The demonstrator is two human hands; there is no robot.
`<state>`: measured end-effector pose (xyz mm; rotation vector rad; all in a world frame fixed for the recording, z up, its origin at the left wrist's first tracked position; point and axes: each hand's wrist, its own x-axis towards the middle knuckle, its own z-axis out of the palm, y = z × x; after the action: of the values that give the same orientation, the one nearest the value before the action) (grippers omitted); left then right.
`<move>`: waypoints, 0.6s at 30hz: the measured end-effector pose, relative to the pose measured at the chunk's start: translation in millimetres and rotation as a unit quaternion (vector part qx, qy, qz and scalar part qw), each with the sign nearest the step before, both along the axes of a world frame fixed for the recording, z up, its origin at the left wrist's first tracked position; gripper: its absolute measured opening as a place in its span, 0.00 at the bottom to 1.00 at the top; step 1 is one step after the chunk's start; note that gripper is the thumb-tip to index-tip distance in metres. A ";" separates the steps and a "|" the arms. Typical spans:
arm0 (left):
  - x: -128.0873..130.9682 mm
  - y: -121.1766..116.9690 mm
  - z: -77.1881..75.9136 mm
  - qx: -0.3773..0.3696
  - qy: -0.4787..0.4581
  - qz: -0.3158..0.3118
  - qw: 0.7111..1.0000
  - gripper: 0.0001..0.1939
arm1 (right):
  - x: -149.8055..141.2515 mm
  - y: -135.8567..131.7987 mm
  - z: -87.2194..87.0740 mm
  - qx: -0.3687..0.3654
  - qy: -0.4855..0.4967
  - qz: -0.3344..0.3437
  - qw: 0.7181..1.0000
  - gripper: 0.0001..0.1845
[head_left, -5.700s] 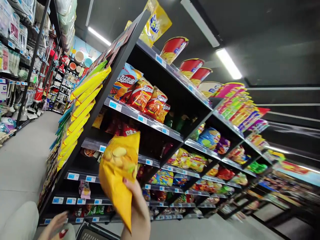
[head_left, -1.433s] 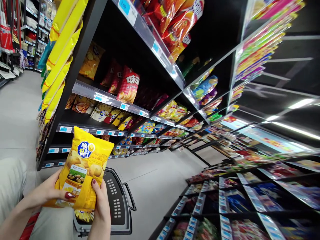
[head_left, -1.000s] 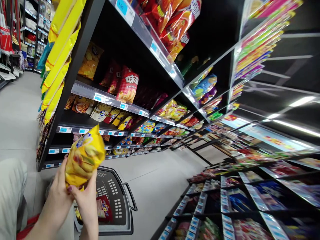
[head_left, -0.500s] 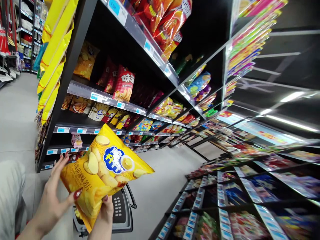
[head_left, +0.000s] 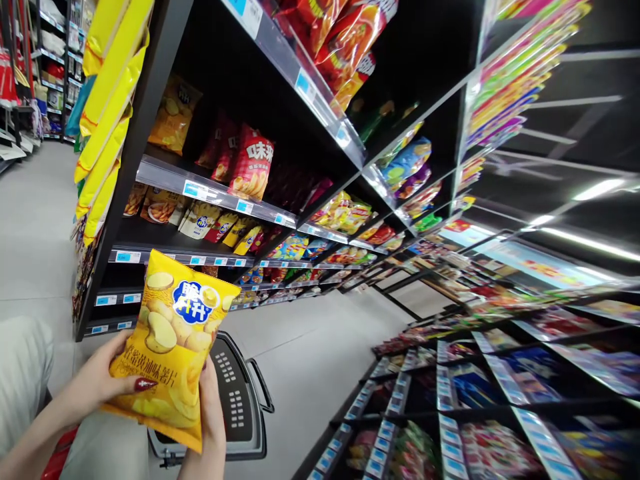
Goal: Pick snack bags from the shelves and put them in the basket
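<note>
A yellow bag of potato chips (head_left: pixel 170 353) is between both hands, its printed front facing me and its top edge tilted away. My left hand (head_left: pixel 107 373) grips the lower left side, the thumb lying across the front and the fingers hidden behind. On the bag's right edge, my right hand (head_left: pixel 211 393) is closed, with most of its fingers out of sight. Below and beyond the bag stands a grey and black shopping basket (head_left: pixel 257 427) on the floor, partly covered by the bag and my right hand.
Dark shelves on the left hold a red snack bag (head_left: pixel 253 163), several pouches (head_left: pixel 200 220) and price tags. Long yellow bags (head_left: pixel 113 113) hang at the shelf end. A grey floor aisle (head_left: pixel 310 340) runs between these and more stocked shelves (head_left: pixel 450 400) on the right.
The chip bag has moved left and turned more upright, showing its front squarely. My left hand has gone from spread fingers to a firm grip. More of the basket shows.
</note>
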<state>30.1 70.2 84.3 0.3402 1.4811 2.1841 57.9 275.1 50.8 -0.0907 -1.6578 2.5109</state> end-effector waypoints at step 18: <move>-2.7 -1.1 -4.4 0.042 0.011 0.079 0.996 0.48 | 1.2 -18.9 42.3 0.100 -0.012 0.107 0.989 0.50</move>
<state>27.4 69.1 79.9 0.2839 1.4761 2.3794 59.1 256.1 93.1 0.0810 -2.0172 2.4791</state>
